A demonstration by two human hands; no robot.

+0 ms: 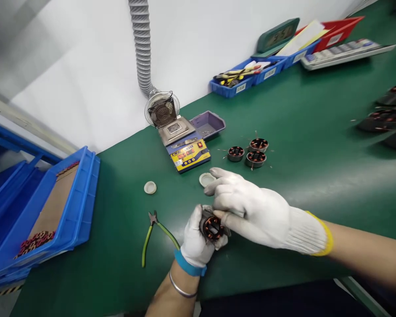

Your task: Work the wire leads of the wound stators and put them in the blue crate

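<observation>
A dark cylindrical motor stator with copper windings (pixel 213 227) is gripped in my left hand (pixel 196 242), its wound face turned up toward me. My right hand (pixel 251 207), in a white glove with a yellow cuff, hovers just to the right of it. Its thumb reaches the stator's upper edge, while the other fingers stretch apart over the edge of a small pale dish (pixel 207 179); I see nothing held in them. Left of my left hand lie green-handled cutters (pixel 154 219) with their handles spread, one handle end meeting the glove. A second pale dish (pixel 150 188) sits above the cutters.
Beyond my hands stand several wound stators (pixel 256 158) and a yellow-blue solder pot (pixel 188 154) beside a purple tray (pixel 209 123). A grey duct (pixel 141 48) hangs over the pot. Blue crates (pixel 86 198) line the left; tool bins (pixel 231 90) stand along the wall.
</observation>
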